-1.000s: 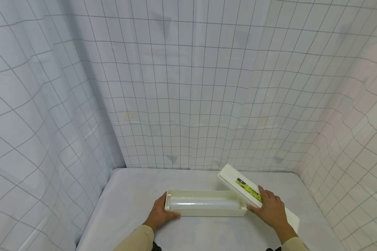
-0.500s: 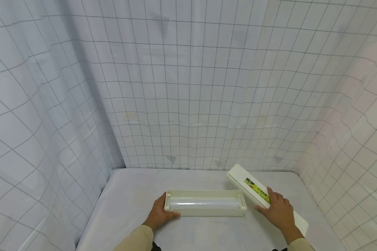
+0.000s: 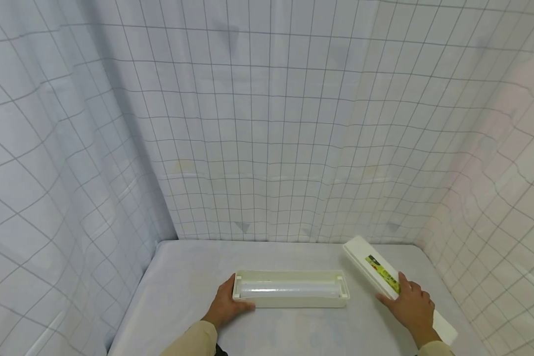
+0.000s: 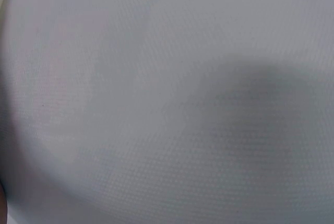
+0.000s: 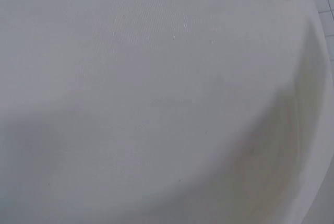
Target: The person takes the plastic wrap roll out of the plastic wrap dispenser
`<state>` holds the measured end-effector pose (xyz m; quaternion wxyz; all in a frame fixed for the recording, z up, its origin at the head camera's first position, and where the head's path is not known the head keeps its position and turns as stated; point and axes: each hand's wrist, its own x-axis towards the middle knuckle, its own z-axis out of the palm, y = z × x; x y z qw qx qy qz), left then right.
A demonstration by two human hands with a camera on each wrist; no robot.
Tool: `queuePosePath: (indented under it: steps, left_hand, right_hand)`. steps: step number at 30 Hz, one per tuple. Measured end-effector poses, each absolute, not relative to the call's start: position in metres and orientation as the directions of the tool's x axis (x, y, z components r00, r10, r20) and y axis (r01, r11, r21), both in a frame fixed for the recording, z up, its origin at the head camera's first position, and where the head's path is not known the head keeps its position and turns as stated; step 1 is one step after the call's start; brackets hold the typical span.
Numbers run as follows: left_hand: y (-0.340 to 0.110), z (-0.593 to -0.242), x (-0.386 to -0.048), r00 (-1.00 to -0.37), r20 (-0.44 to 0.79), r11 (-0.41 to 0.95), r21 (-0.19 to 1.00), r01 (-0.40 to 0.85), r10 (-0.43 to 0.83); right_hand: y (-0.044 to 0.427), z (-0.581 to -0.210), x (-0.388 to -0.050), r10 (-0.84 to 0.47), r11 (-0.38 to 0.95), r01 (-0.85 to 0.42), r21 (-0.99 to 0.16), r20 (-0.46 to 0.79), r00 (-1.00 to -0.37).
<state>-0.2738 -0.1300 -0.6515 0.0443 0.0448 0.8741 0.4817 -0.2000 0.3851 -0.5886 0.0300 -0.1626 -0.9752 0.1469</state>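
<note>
Okay, we have the long cream open-topped plastic box (image 3: 298, 302) around the middle of the pale cloth-covered table (image 3: 293, 331), the left hand (image 3: 226, 302) gripping its left end, thumb against the front wall. A glossy whitish cylindrical roll (image 3: 289, 288) lies lengthwise inside. The right hand (image 3: 411, 307) grasps the long white plastic lid (image 3: 360, 253) with the yellow-green label (image 3: 381, 273), slanting right of the box, apart from it — we can't tell if it rests on the cloth or hangs just above. Main risk, we reckon: that grip is off-centre toward the near end, so the far end could droop or swing into the box. Pushed further right, it could snag the gridded white sheet (image 3: 507, 247). And if we tip the box — nothing covers the roll, so it may shift.
</note>
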Motion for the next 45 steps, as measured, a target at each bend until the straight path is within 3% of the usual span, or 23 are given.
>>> queuePosePath:
  steps: [19,33,45]
  left_hand:
    - [-0.131,-0.651,-0.274,-0.989,-0.015,0.525,0.849,0.066,0.149]
    - [-0.135,-0.653,-0.278,-0.979,0.025,0.48,0.869,0.121,0.201]
    - [-0.135,-0.652,-0.278,-0.976,0.051,0.466,0.872,0.147,0.213]
  right_hand:
    - [0.417,-0.604,-0.185,0.432,0.861,0.431,-0.269,-0.058,-0.9]
    - [0.438,-0.614,-0.172,0.583,0.761,0.589,-0.271,-0.11,-0.805]
    - [0.453,-0.623,-0.162,0.628,0.716,0.639,-0.28,-0.141,-0.766]
